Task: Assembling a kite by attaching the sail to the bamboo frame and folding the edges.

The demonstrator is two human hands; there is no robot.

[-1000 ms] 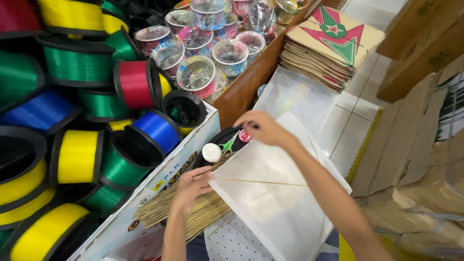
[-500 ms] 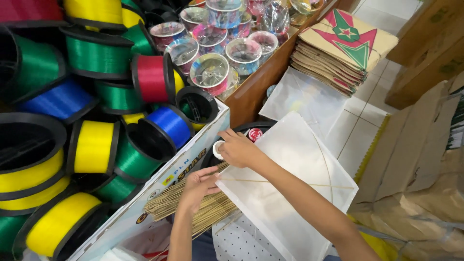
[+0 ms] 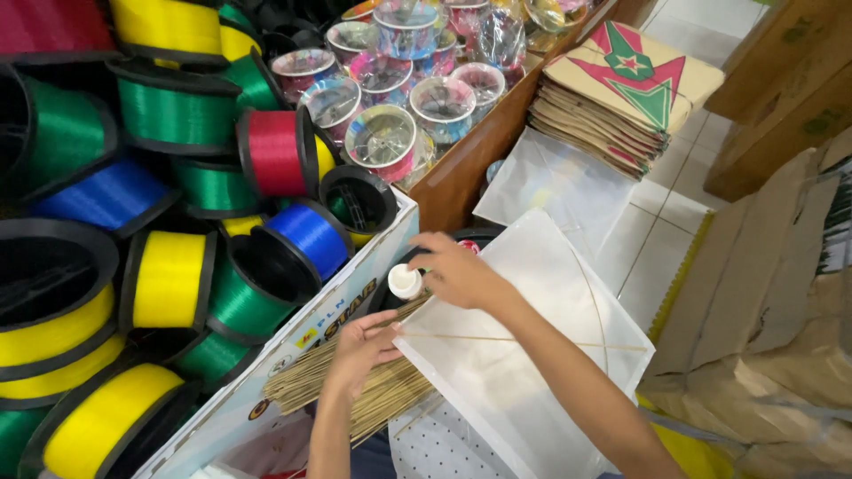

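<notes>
My right hand (image 3: 459,273) rests on the near-left corner of a white paper kite (image 3: 524,355), fingers curled beside a small white bottle (image 3: 406,282) that stands in a dark tray. My left hand (image 3: 362,350) presses down on a bundle of thin bamboo sticks (image 3: 355,383) at the kite's left edge. A thin stick spar (image 3: 524,341) runs across the white kite. Whether the right hand grips the bottle or only touches the paper is unclear.
A cardboard box (image 3: 293,355) at the left holds several big spools of yellow, green, blue and red line. Small clear reels (image 3: 382,137) fill a wooden bin behind. A stack of brown kites (image 3: 621,89) lies at the top right, cardboard sheets (image 3: 781,293) at the right.
My right hand has drawn back from the far tray area toward the white bottle and the kite's corner. The left hand has stayed on the stick bundle. The view has shifted slightly.
</notes>
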